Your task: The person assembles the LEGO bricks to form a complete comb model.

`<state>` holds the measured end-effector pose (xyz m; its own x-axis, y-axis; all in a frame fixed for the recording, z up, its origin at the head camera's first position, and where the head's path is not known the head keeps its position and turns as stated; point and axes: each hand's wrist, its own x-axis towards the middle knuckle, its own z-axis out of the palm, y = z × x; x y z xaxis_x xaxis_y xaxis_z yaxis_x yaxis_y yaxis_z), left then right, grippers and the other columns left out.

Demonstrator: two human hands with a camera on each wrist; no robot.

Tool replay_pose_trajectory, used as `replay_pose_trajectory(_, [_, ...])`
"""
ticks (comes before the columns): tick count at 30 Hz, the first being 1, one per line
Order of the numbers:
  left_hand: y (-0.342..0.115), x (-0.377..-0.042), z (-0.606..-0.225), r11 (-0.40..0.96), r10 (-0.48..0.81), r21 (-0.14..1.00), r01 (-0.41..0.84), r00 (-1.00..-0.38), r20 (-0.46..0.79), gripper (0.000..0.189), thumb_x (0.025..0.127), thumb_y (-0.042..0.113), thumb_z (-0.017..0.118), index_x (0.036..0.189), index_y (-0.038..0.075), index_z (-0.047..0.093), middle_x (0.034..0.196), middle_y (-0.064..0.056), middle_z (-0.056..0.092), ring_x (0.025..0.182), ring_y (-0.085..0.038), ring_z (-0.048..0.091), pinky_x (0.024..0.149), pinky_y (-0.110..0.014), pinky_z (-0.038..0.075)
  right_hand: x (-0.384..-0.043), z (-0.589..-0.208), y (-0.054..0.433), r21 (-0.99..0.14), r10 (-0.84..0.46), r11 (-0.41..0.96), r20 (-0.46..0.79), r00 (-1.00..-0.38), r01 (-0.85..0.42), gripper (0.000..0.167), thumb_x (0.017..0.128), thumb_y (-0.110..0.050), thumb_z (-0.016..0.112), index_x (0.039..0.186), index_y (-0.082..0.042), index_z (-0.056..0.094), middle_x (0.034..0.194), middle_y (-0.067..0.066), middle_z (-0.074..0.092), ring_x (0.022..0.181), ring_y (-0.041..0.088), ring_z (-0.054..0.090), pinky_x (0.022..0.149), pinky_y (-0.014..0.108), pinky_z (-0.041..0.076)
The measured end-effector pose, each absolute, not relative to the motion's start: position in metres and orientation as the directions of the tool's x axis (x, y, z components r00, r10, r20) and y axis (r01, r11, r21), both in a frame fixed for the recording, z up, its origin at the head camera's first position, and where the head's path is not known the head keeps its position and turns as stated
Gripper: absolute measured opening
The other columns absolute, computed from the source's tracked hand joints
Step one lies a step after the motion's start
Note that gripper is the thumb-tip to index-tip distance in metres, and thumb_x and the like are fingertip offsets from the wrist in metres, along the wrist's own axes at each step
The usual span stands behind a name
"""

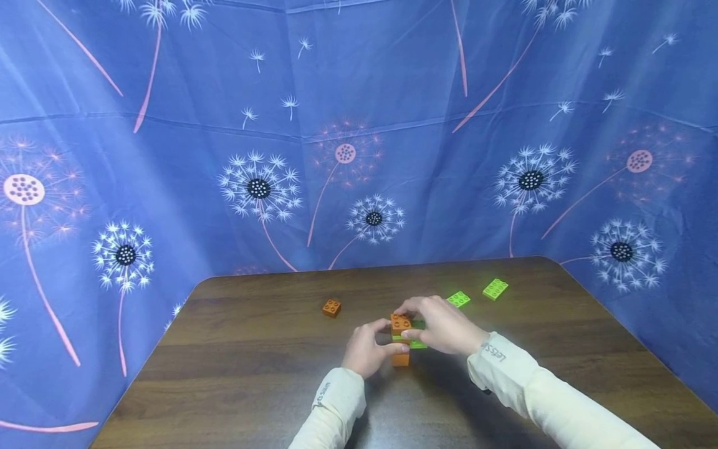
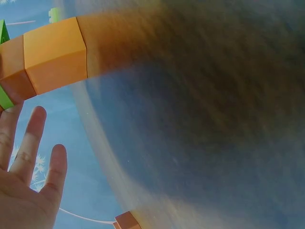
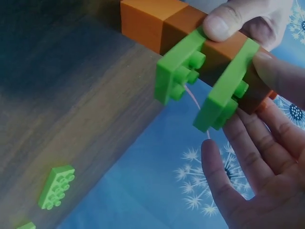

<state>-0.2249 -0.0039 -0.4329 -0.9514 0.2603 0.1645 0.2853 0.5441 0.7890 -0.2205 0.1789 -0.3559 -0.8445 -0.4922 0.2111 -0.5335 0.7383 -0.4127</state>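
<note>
A tower of orange bricks (image 3: 143,21) stands upright on the table, with two flat green plates (image 3: 221,90) set between bricks and jutting out toward the right. My left hand (image 1: 367,350) grips the tower about its middle, its thumb on the near side. Around the top orange brick (image 1: 401,322), my right hand (image 1: 443,325) has thumb and fingers pinched. In the left wrist view the tower's lower orange bricks (image 2: 57,55) show, while the upper part is cut off at the edge.
One loose orange brick (image 1: 331,308) lies behind and left of the tower. Two loose green plates, a nearer one (image 1: 459,299) partly behind my right hand and a farther one (image 1: 495,289), lie at the back right. A blue dandelion-print cloth (image 1: 392,156) hangs behind the wooden table (image 1: 241,355).
</note>
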Motion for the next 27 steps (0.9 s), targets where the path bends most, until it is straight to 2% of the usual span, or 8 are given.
replay_pose_trajectory(6, [-0.005, -0.226, -0.434, 0.559, 0.271, 0.769, 0.311, -0.945, 0.185, 0.055, 0.08, 0.032, 0.087, 0.124, 0.003, 0.07, 0.125, -0.015, 0.07, 0.12, -0.038, 0.062, 0.101, -0.057, 0.047, -0.22, -0.365, 0.183, -0.425, -0.503, 0.701, 0.276, -0.819, -0.573, 0.037, 0.082, -0.014, 0.084, 0.116, -0.007, 0.072, 0.107, 0.001, 0.074, 0.096, 0.021, 0.071, 0.086, 0.047, 0.056])
replay_pose_trajectory(16, [-0.004, -0.227, -0.433, 0.578, 0.277, 0.749, 0.323, -0.941, 0.193, 0.053, 0.08, 0.033, 0.087, 0.122, 0.005, 0.071, 0.121, -0.011, 0.072, 0.118, -0.034, 0.064, 0.099, -0.053, 0.05, -0.22, -0.373, 0.186, -0.464, -0.492, 0.671, 0.305, -0.815, -0.578, 0.037, 0.083, -0.015, 0.083, 0.118, -0.009, 0.071, 0.106, -0.004, 0.071, 0.099, 0.021, 0.07, 0.088, 0.046, 0.056])
replay_pose_trajectory(27, [-0.004, -0.228, -0.433, 0.577, 0.266, 0.754, 0.314, -0.945, 0.191, 0.054, 0.08, 0.033, 0.087, 0.123, 0.004, 0.071, 0.121, -0.011, 0.072, 0.118, -0.034, 0.064, 0.1, -0.054, 0.05, -0.221, -0.376, 0.19, -0.508, -0.481, 0.646, 0.307, -0.821, -0.569, 0.044, 0.084, -0.015, 0.083, 0.125, -0.008, 0.068, 0.115, 0.003, 0.071, 0.105, 0.026, 0.069, 0.092, 0.049, 0.055])
